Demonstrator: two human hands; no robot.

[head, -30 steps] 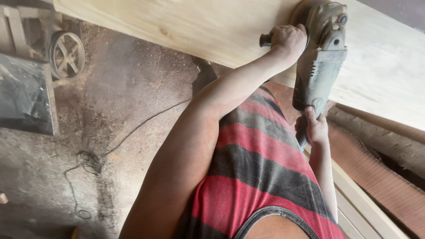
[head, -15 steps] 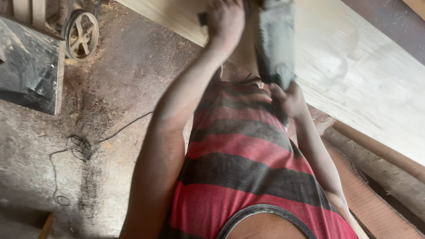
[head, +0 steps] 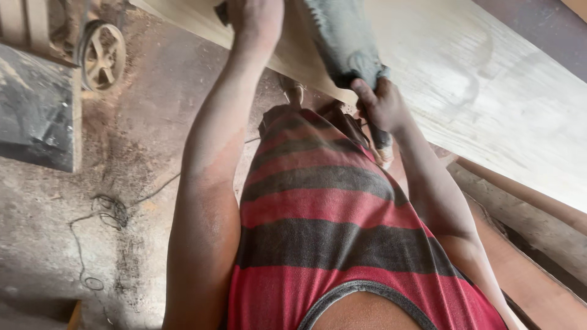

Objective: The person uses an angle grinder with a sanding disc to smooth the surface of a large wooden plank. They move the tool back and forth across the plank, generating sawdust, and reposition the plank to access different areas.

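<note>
While the camera looks steeply down the person's own chest, a broad pale wooden board point(head: 501, 104) runs from the top centre of the frame down to the right edge, its face dusty white with faint grain lines. A grey, dust-coated power tool point(head: 342, 43) lies on the board at the top centre of the frame. The left hand point(head: 255, 18) sits at the very top of the frame, fingers curled round a dark side handle of the tool. The right hand point(head: 380, 105), just right of centre, is wrapped tight round the tool's rear grip, thumb over the top. Both arms reach up the frame to the tool, powdered with fine dust.

A red and dark grey striped sleeveless shirt point(head: 330, 232) fills the lower middle of the frame. Below the board, at the right edge, darker reddish planks point(head: 532, 269) lie alongside it.

On the left, the concrete floor point(head: 140, 171) is rough, stained and strewn with sawdust. A thin black cord point(head: 107, 211) loops across it in the lower left. In the upper left stands a small spoked metal wheel point(head: 103, 56), tilted against a wooden frame, and beside it a dark slab point(head: 36, 110) with a pale wooden edge rests flat near the left edge. Sawdust lies thickest around the wheel and along the slab's edge.
</note>
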